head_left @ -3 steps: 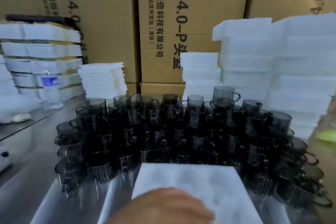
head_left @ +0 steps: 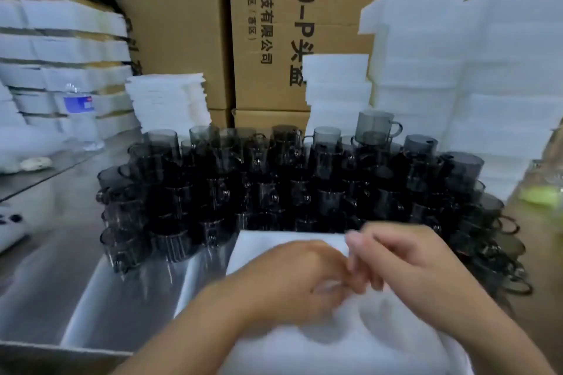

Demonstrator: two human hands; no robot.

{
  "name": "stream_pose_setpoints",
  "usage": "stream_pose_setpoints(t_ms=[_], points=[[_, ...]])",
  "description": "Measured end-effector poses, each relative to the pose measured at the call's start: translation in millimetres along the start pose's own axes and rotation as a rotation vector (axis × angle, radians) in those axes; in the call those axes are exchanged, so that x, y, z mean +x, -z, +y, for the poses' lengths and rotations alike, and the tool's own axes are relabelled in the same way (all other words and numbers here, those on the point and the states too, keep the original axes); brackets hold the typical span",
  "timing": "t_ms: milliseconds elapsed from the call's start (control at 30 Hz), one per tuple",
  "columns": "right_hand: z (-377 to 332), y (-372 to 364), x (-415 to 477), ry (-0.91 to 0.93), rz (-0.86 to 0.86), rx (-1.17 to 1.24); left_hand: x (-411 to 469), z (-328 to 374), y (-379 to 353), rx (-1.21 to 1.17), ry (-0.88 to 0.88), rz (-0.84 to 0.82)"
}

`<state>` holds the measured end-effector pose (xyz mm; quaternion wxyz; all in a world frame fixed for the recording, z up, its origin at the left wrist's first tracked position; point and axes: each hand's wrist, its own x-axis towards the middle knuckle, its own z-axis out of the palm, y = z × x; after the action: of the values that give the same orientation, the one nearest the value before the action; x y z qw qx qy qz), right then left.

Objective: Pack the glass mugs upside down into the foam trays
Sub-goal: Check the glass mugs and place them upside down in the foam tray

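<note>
Glass mugs [head_left: 274,186] smoky, glossy; foam tray [head_left: 365,350] matt white; table [head_left: 45,298] brushed metal (reflective); cartons [head_left: 182,24] brown cardboard.

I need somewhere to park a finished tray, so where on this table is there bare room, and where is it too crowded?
Bare steel table lies left of the foam tray, in front of the mugs; another strip runs left of the mugs toward the water bottle. Mugs pack the middle and right edge, foam stacks wall the back.

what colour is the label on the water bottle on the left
Blue, with a small red patch at its right edge. The water bottle and its label show, blurred, in the head view.
</note>
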<state>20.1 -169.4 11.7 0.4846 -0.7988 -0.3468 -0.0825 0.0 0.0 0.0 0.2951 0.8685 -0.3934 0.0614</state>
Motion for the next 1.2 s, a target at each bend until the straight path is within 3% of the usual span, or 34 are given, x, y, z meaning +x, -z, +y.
stream_pose_setpoints(t_ms=[100, 233, 533, 733, 967, 1200], points=[[-3.0, -32.6, 24.3, -0.125, 0.023, -0.086, -5.8, -11.5, 11.7, -0.123, 0.215, 0.059], [10.3, -33.7, 16.8, -0.177, 0.024, -0.094, -17.0, -22.3, 6.4, -0.387, 0.271, 0.109], [8.8, -39.7, 12.0, -0.142, 0.065, -0.112, -16.1, -30.1, 6.7, -0.577, 0.343, 0.204], [11.8, -40.5, 14.6, -0.148, 0.089, -0.125, -13.6, -31.7, 4.0, -0.463, 0.365, 0.207], [14.4, -41.0, 16.7, -0.131, 0.109, -0.163, -14.2, -29.3, -2.8, 0.040, 0.260, 0.268], [12.4, -40.0, 16.4, -0.142, 0.100, -0.170, -15.0, -28.1, -2.0, -0.128, 0.329, 0.268]])
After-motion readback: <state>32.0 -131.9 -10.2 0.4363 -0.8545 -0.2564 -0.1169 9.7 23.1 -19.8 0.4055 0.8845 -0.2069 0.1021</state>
